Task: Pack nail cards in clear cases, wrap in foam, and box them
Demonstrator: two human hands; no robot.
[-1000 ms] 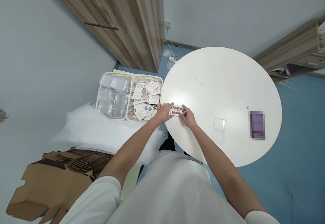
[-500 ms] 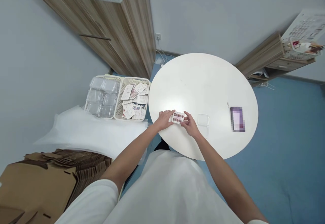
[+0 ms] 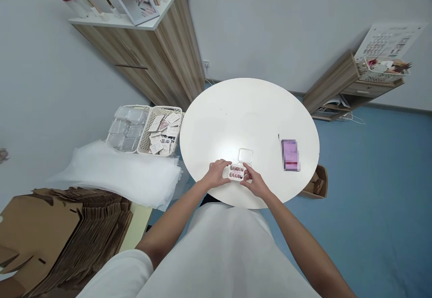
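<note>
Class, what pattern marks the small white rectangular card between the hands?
The card carries two rows of dark pinkish ovals, shown best in the head view.

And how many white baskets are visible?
3: left of the round table, one basket of clear boxes beside a second basket of cards; a third basket atop the right-hand cabinet.

Card (image 3: 236, 172) btwn L hand (image 3: 218, 173) & R hand (image 3: 254, 182), nr front edge of tbl (image 3: 249, 113); box (image 3: 245, 155) just behind; basket (image 3: 145, 140) off L edge.
</note>
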